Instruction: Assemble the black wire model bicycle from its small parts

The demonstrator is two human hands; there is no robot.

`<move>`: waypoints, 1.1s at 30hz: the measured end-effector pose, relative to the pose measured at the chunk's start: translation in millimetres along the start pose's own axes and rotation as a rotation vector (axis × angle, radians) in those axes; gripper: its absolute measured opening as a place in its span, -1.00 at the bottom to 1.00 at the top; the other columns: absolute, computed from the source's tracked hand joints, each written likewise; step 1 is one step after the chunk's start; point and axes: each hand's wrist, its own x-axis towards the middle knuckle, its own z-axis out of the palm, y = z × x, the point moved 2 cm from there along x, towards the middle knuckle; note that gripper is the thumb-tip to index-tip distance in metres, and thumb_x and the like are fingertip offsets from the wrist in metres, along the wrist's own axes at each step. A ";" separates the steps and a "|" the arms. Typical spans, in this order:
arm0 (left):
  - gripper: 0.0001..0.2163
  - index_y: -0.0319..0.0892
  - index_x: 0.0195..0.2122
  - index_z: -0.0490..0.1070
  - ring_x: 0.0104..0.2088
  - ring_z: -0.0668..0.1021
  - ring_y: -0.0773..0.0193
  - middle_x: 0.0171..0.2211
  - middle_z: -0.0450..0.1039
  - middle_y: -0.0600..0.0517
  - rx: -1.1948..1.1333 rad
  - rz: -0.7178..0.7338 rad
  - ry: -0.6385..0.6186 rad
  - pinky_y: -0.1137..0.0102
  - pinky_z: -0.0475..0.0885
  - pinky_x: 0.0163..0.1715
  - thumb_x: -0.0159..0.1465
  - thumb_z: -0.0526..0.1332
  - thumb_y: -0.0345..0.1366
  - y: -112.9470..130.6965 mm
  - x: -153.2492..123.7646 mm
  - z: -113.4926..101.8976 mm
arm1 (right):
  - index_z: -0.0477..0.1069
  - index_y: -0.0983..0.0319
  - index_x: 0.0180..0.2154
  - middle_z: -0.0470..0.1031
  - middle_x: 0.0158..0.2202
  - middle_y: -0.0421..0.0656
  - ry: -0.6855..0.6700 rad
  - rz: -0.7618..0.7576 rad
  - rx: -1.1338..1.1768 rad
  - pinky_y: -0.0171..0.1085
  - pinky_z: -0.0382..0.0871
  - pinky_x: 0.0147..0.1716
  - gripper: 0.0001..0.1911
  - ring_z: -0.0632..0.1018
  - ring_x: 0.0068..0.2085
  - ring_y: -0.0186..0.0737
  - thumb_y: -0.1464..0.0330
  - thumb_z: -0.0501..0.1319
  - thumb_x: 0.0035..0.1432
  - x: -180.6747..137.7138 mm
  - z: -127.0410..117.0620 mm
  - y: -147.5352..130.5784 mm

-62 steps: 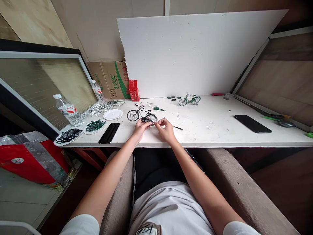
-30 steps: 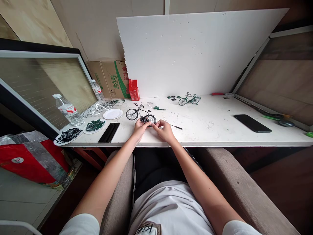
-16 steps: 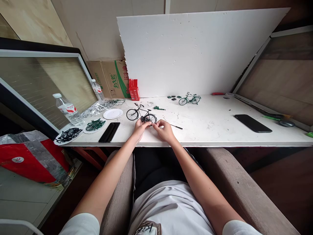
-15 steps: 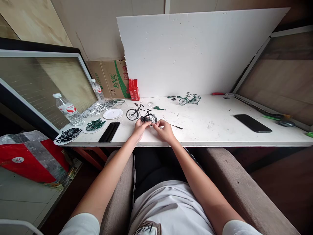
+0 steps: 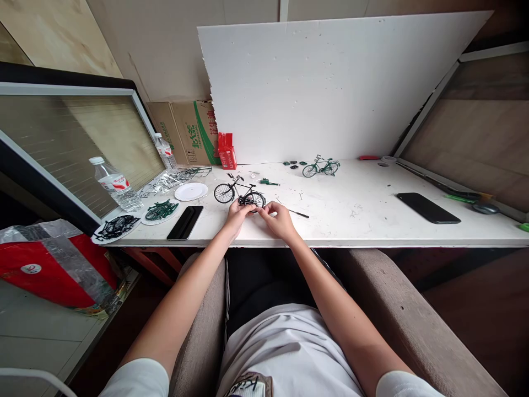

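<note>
A black model bicycle [image 5: 241, 189] stands upright near the front of the white table, its front wheel to the left. My left hand [image 5: 238, 216] grips it low, around the pedals and the rear wheel's near side. My right hand [image 5: 276, 218] is closed in a pinch at the bottom of the rear wheel, close against the left fingertips. Whether a small part sits in that pinch is too small to tell. Just right of my right hand lies a thin dark rod [image 5: 299, 214]. A green part [image 5: 269, 182] rests behind the bicycle.
A green model bicycle [image 5: 321, 166] stands farther back. Plates of black parts [image 5: 116, 227] and green parts [image 5: 160, 210] lie left, near a phone [image 5: 185, 223], an upright water bottle [image 5: 114, 186] and a white plate [image 5: 190, 192]. Another phone [image 5: 428, 208] lies right. A white board [image 5: 339, 88] leans behind.
</note>
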 end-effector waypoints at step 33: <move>-0.50 -0.13 -0.11 0.45 -0.14 0.63 0.16 -0.14 0.63 -0.04 0.026 0.031 0.096 0.32 0.45 -0.16 -0.01 0.60 -0.14 -5.9 3.8 -1.3 | 0.44 0.18 -0.14 0.64 -0.11 0.00 0.178 -0.006 -0.054 -0.11 0.45 -0.01 -0.66 0.62 -0.10 -0.05 0.04 0.18 0.39 26.1 -28.3 18.7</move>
